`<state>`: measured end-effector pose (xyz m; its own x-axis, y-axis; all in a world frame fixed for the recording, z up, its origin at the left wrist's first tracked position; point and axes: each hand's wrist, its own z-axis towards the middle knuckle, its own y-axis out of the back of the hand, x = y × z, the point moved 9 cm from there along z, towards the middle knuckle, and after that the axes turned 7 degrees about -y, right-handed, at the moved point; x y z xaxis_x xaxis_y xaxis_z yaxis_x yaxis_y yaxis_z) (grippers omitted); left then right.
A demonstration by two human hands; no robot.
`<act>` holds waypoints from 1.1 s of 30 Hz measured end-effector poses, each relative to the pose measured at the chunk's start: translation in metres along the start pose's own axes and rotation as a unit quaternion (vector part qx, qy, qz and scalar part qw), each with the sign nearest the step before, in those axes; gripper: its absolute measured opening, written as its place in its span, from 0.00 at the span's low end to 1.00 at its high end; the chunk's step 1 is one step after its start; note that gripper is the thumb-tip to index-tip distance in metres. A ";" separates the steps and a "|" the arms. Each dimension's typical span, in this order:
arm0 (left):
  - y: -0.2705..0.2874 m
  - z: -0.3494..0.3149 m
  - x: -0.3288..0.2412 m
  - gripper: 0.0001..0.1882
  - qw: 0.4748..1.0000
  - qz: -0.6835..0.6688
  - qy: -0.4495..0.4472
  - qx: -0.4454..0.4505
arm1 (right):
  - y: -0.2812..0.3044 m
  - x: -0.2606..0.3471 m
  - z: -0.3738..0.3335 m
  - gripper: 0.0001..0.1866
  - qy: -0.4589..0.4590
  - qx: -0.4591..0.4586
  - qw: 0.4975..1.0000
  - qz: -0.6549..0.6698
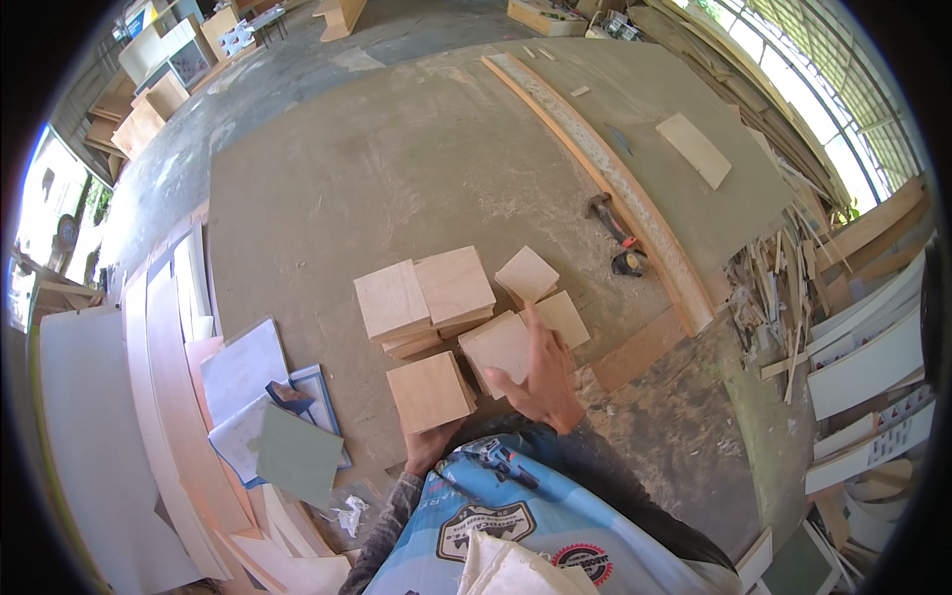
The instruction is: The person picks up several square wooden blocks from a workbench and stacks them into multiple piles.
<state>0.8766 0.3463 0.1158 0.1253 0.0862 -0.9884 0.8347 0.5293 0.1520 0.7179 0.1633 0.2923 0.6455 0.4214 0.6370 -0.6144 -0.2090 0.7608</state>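
Note:
A stack of square plywood pieces (pixel 426 392) is held at its near edge by my left hand (pixel 432 443), whose fingers are mostly hidden beneath it. Just right of it, my right hand (pixel 543 375) lies over another plywood square (pixel 493 345), thumb and fingers spread apart. Beyond the hands stand two side-by-side stacks of plywood squares, a left one (pixel 395 297) and a right one (pixel 454 283). Past my right fingertips are a smaller loose square (pixel 527 275) and another piece (pixel 561 319), partly behind the hand.
The work sheet (pixel 327 198) carries a long curved wooden strip (pixel 605 159), a cordless power tool (pixel 617 235) and a flat pale board (pixel 694 151). To the left lie an open folder with papers (pixel 243 367) and a green-grey square (pixel 297 454). Offcuts (pixel 778 288) pile up at right.

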 end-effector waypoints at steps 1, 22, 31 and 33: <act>0.001 -0.002 0.010 0.33 1.000 0.006 0.006 -0.027 | 0.013 -0.001 -0.007 0.49 0.014 -0.049 0.998 0.024; -0.005 0.000 0.004 0.22 0.999 0.006 0.041 0.030 | -0.161 -0.154 -0.081 0.33 -0.308 0.138 0.796 0.503; 0.026 -0.004 0.051 0.23 0.997 -0.007 0.009 -0.081 | -0.166 -0.137 -0.070 0.31 -0.263 0.206 0.787 0.519; 0.029 0.001 0.044 0.23 0.996 -0.028 0.001 -0.083 | -0.166 -0.132 -0.065 0.35 -0.252 0.225 0.797 0.500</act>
<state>0.9070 0.3646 0.0770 0.0799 0.0554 -0.9953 0.7398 0.6659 0.0964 0.7053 0.2000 0.0737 0.1043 -0.5403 0.8350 -0.7844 -0.5609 -0.2649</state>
